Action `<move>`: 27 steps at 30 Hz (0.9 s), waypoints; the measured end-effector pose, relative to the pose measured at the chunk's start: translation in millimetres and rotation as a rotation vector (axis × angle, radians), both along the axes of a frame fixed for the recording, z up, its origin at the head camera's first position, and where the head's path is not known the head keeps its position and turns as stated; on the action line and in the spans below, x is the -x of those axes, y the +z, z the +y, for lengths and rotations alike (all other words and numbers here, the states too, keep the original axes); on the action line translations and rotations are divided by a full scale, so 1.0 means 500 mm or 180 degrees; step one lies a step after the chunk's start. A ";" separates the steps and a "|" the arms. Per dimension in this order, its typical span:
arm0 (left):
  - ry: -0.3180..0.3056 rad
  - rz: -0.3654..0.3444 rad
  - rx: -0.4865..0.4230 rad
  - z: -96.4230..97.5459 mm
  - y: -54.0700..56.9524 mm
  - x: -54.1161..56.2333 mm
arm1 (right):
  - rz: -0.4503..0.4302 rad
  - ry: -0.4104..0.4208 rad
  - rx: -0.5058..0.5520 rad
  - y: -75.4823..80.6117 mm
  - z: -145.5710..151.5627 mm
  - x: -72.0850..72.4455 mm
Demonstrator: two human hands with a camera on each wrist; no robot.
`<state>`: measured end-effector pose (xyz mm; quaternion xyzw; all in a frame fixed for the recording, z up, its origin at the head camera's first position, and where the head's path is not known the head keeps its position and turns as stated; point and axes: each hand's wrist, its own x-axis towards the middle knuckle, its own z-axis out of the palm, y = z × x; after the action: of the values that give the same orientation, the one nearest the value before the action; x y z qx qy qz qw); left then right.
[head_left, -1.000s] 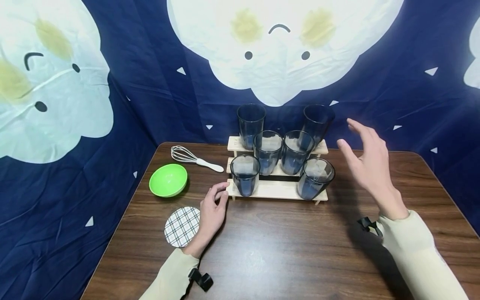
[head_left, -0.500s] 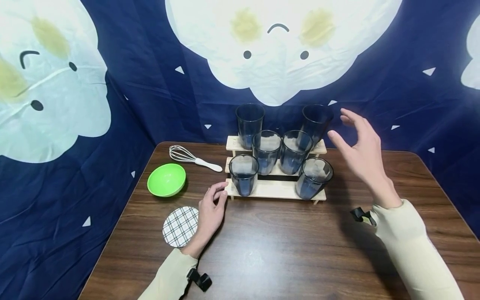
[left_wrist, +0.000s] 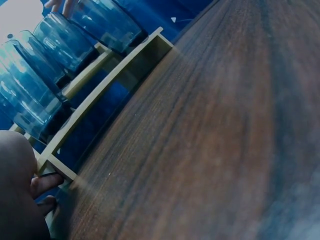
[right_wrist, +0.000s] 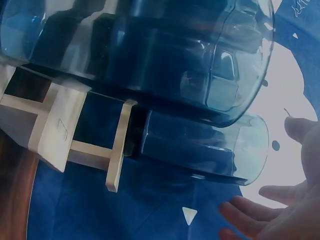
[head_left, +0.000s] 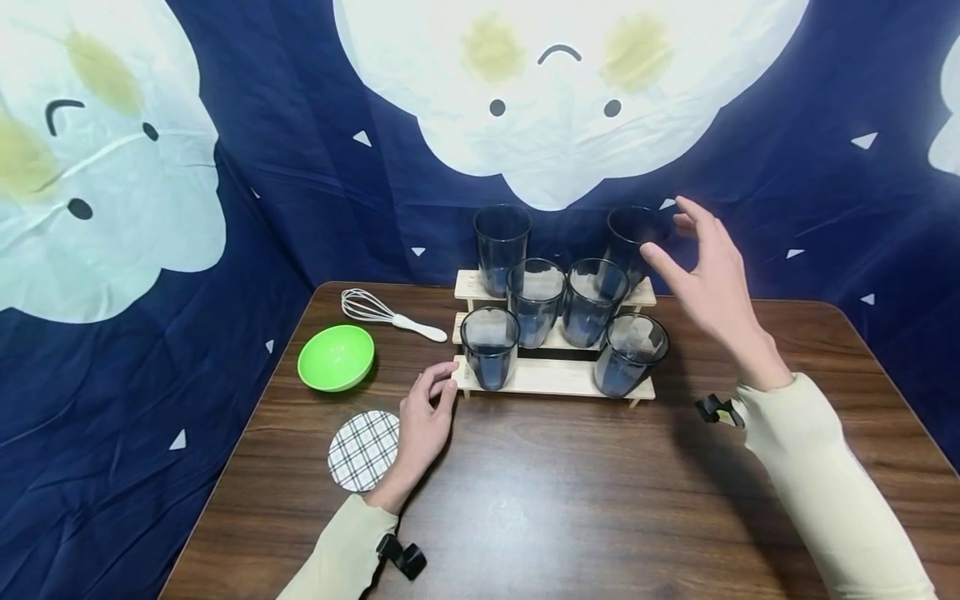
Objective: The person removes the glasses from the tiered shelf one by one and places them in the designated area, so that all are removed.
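A pale wooden three-step rack (head_left: 557, 377) bears several smoky blue glasses. Two stand on each step: a front left glass (head_left: 490, 350), a front right glass (head_left: 632, 357), two close together in the middle, a back left glass (head_left: 502, 250) and a back right glass (head_left: 626, 242). My left hand (head_left: 425, 421) touches the left end of the bottom step with its fingertips; the left wrist view shows fingers (left_wrist: 44, 184) against the end leg. My right hand (head_left: 712, 279) hovers beside the back right glass, thumb and fingers spread, with a gap to the glass (right_wrist: 205, 147) in the right wrist view.
A white whisk (head_left: 393, 317) lies left of the rack. Near it sits a lime green bowl (head_left: 336, 358). A checked round coaster (head_left: 363, 450) is partly covered by my left wrist. Behind the wooden table (head_left: 570, 500) hangs a dark blue cloth (head_left: 285, 192) with white clouds.
My right hand has moved left and farther back, closer to the back right glass. The left hand keeps its place at the rack, and the glasses stay where they were.
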<state>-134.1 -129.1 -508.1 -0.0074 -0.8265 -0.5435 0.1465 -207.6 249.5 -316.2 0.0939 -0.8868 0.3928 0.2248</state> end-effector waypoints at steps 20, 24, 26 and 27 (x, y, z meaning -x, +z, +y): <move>0.0028 0.0411 0.0150 0.004 -0.014 0.005 | -0.0493 0.0025 -0.0014 -0.012 -0.022 0.045; 0.0053 0.0300 0.0131 0.005 -0.005 0.001 | -0.0484 0.0019 0.0093 -0.019 -0.030 0.050; 0.0047 0.0224 0.0093 0.005 0.000 0.000 | -0.0462 0.0027 0.0142 -0.022 -0.032 0.052; 0.0041 0.0169 0.0074 0.005 0.003 -0.001 | -0.0444 0.0033 0.0170 -0.023 -0.032 0.053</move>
<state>-133.4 -126.7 -506.8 -0.0181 -0.8286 -0.5325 0.1718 -233.9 233.4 -327.8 0.0649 -0.8890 0.4230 0.1629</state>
